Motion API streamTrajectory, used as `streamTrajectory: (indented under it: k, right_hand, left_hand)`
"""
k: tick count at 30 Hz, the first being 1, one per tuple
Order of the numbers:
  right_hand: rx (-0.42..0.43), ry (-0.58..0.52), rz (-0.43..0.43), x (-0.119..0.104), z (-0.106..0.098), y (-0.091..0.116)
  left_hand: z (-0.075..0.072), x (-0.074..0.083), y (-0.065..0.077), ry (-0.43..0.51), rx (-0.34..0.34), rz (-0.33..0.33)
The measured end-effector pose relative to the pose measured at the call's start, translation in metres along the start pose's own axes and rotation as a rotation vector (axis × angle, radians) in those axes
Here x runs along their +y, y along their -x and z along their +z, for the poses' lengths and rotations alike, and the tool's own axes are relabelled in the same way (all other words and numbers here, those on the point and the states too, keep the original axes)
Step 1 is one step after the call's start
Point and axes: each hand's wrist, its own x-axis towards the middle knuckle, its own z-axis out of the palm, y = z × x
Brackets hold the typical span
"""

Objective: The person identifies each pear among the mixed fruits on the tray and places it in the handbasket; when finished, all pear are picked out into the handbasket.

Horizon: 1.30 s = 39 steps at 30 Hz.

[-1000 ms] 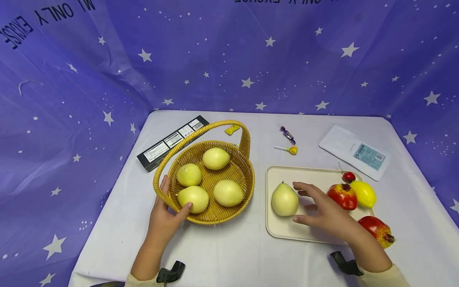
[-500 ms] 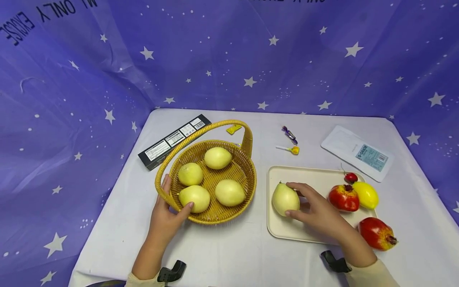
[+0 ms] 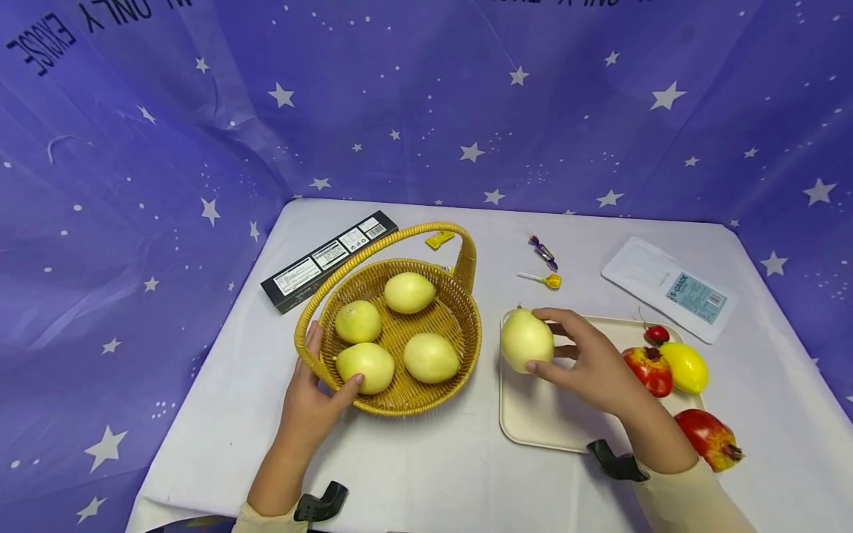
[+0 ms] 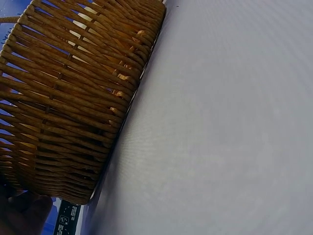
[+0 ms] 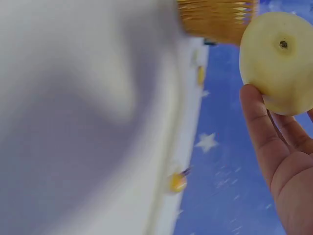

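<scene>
My right hand [image 3: 589, 370] grips a pale yellow-green pear [image 3: 526, 340], stem up, above the left part of the cream tray [image 3: 540, 418]. In the right wrist view the same pear [image 5: 276, 58] shows its underside, with thumb and fingers around it. On the left side, my left hand [image 3: 309, 407] holds the rim of a yellow wicker basket [image 3: 393, 337], thumb over the edge and fingers outside. Several similar pears [image 3: 430, 358] lie in that basket, under its arched handle. The left wrist view shows mostly the basket's woven wall [image 4: 63, 107].
Pomegranates [image 3: 651, 370], a lemon [image 3: 686, 368] and a small stemmed red fruit [image 3: 657, 334] are at the tray's right side. Behind lie a white pouch [image 3: 660, 281], a lollipop [image 3: 552, 281], a purple-wrapped candy [image 3: 543, 253], a yellow packet [image 3: 440, 239] and a black box [image 3: 293, 285].
My right hand has reached left, closed its fingers around the pear and raised it off the tray. The left hand stays at the basket rim.
</scene>
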Motion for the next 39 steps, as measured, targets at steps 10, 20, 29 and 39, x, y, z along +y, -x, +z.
streamTrajectory:
  k: [10, 20, 29, 39]
  right_hand:
    - [-0.154, -0.091, -0.167, -0.073, 0.031, -0.073]
    - [-0.266, 0.027, -0.133, -0.083, 0.081, -0.134]
    - [-0.356, 0.177, -0.095, -0.084, 0.107, -0.145]
    - [-0.446, 0.319, -0.052, -0.092, 0.113, -0.143]
  left_hand:
    - [-0.001, 0.002, -0.001, -0.008, 0.002, 0.003]
    - [0.000, 0.000, -0.001, -0.018, 0.005, 0.012]
    - [-0.001, 0.000, 0.000, -0.019, 0.016, 0.024]
    - [0.001, -0.001, -0.001, -0.019, 0.018, 0.024]
